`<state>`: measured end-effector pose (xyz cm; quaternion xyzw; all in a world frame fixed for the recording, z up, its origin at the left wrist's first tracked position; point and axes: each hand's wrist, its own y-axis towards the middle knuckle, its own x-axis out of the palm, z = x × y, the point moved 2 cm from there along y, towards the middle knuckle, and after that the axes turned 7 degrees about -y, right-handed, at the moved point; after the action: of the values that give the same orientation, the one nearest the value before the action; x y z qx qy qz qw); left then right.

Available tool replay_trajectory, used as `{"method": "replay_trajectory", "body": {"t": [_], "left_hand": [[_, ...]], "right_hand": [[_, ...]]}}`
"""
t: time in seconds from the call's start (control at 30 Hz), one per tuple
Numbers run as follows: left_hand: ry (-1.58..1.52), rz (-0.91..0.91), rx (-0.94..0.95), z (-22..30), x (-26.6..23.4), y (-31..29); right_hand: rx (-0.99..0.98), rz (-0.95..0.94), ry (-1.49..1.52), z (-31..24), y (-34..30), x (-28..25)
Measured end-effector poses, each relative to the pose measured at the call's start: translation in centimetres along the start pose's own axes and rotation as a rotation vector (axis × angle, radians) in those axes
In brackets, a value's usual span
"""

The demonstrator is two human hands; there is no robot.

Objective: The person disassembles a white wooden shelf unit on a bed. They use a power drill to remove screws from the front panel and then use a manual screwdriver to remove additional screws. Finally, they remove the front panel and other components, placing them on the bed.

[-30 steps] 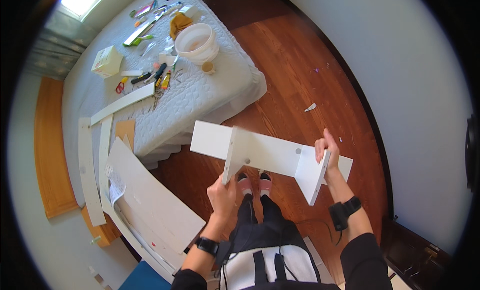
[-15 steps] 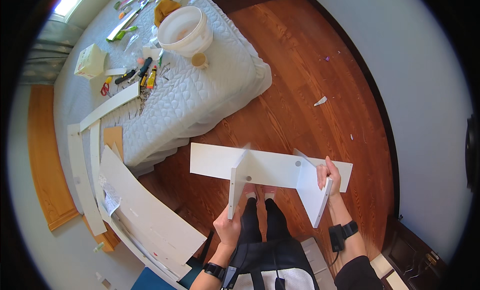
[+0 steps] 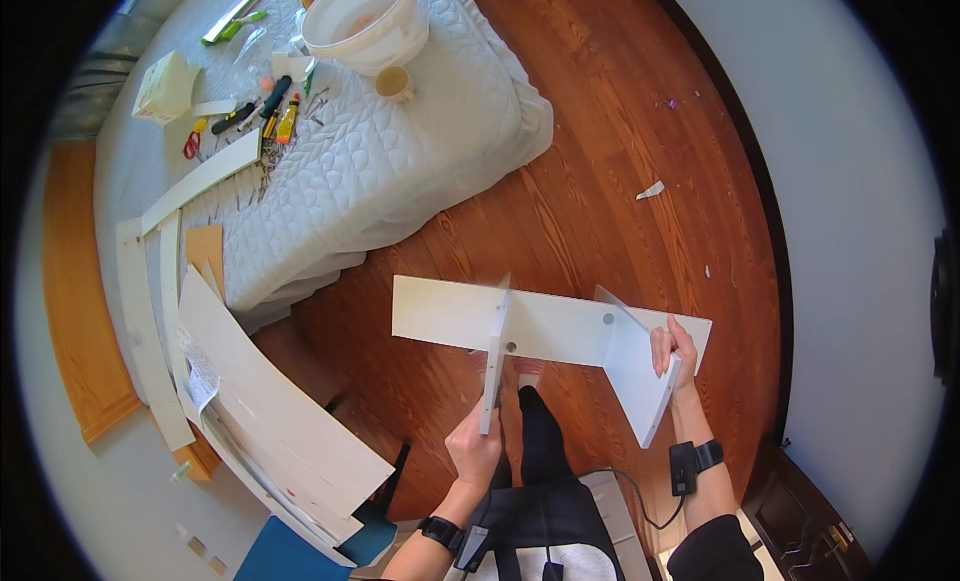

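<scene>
Between my hands hangs a white board assembly (image 3: 560,326): one long panel with two shorter panels standing off it toward me. Near the foot of each short panel the long one shows a round grey spot. My left hand (image 3: 474,445) is closed on the near end of the left short panel (image 3: 493,366). The right short panel (image 3: 632,381) is gripped at its outer edge by my right hand (image 3: 676,353), fingers curled over the top. Small holes dot the near edge of the left panel. The assembly is off the floor, above my feet.
A quilted bed (image 3: 400,171) at upper left bears a white bucket (image 3: 365,31), a cup (image 3: 394,84), scissors (image 3: 192,144), a yellow tube (image 3: 288,121) and several screws. Large white panels (image 3: 275,396) lean left, beside a blue chair (image 3: 285,556). A paper scrap (image 3: 650,191) lies on the wooden floor.
The board assembly has shifted slightly right in view, still held by both hands. The bed and the leaning panels sit further left and higher in view. My legs have shifted.
</scene>
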<state>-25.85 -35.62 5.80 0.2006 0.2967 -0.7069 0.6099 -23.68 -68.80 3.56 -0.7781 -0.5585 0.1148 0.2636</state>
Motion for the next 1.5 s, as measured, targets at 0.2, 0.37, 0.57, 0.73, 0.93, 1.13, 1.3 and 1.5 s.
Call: {"method": "replay_trajectory", "body": {"t": [0.2, 0.37, 0.57, 0.73, 0.93, 1.13, 1.3, 1.5], "left_hand": [[-0.011, 0.027, 0.011, 0.4, 2.3, -0.4], [0.019, 0.015, 0.007, 1.1, 4.1, -1.3], [0.049, -0.007, -0.024, 1.0, 5.3, -2.5], [0.064, -0.166, -0.142, 0.1, 5.4, -3.1], [-0.004, -0.21, -0.464, -2.4, 2.3, -4.9], [-0.08, -0.006, -0.664, -6.5, -2.3, -7.8], [-0.452, 0.133, -0.834, -10.2, -5.5, -11.6], [-0.803, 0.246, -0.872, -14.5, -10.3, -17.1]], "right_hand": [[0.045, -0.024, 0.062, 1.9, 1.8, -2.3], [0.024, -0.043, 0.051, 2.4, 2.6, -4.2], [0.079, -0.118, 0.026, 2.6, 2.8, -5.4], [0.126, 0.178, -0.155, 2.4, 2.6, -6.7], [0.033, 0.617, -0.415, -1.6, -2.7, -8.4], [-0.191, 0.543, -0.63, -4.4, -8.4, -0.9], [0.022, 0.066, -0.675, -0.8, -11.0, 9.0], [0.273, -0.142, -0.577, 5.1, -13.9, 16.1]]}}
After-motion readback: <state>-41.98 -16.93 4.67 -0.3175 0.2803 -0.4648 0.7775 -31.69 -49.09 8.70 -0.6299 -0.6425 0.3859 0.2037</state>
